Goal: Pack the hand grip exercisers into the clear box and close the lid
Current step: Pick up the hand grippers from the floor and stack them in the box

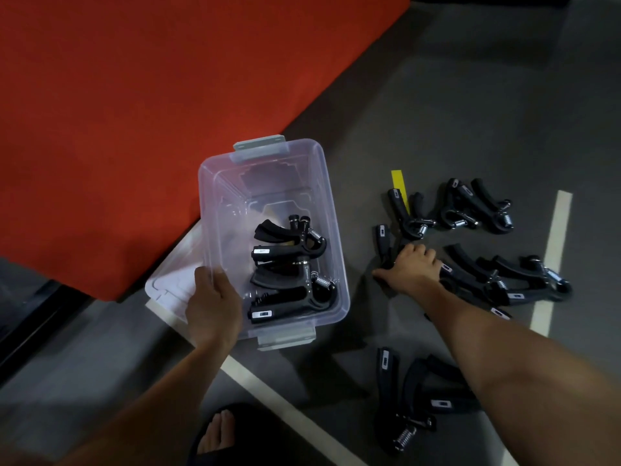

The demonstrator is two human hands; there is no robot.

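Note:
The clear box [322, 183] stands open on the dark floor, with grey latches at both ends. Three black hand grip exercisers [289, 264] lie inside it, toward its near end. My left hand [213, 304] grips the box's near left rim. The clear lid [171, 280] lies flat on the floor under the box's left side. My right hand [415, 267] reaches to the right of the box and closes on a black exerciser [382, 240] lying on the floor. Several more exercisers [477, 206] are scattered on the floor further right and in front.
A large red mat [151, 95] covers the floor at the left and behind the box. White floor lines [551, 260] run at the right and near my sandalled foot [218, 432]. A yellow strip [400, 186] lies under one exerciser. Two exercisers [413, 395] lie near my right forearm.

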